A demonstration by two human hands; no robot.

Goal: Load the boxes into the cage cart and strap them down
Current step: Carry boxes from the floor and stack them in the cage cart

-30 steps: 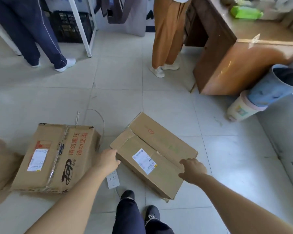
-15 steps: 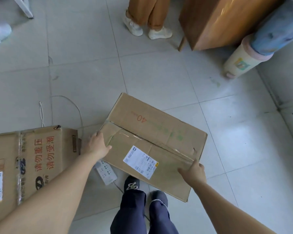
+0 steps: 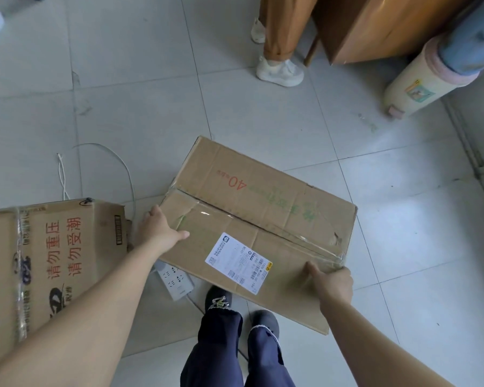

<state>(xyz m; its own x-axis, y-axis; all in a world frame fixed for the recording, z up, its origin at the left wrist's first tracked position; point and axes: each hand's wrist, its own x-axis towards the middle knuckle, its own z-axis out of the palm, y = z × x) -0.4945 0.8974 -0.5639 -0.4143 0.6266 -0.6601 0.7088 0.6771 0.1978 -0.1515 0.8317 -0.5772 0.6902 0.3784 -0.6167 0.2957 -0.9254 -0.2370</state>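
A taped brown cardboard box [image 3: 266, 208] with a white shipping label and a red "40" is in front of my feet, seemingly tilted up off the tiled floor. My left hand [image 3: 158, 230] grips its left end, thumb lying on the top face. My right hand [image 3: 329, 280] grips its near right corner, fingers curled over the edge. A second cardboard box [image 3: 56, 263] with red Chinese print lies on the floor to the left, untouched. No cage cart or strap is in view.
A white power strip [image 3: 175, 280] and thin cables [image 3: 123, 169] lie on the floor under the box's left end. A person's shoe [image 3: 280, 72] stands ahead, beside a wooden desk [image 3: 375, 26] and a cream bin [image 3: 414, 85] at upper right.
Both hands have closed on the ends of the labelled box, and it has come nearer and larger in view. My view has tipped further down toward the floor.
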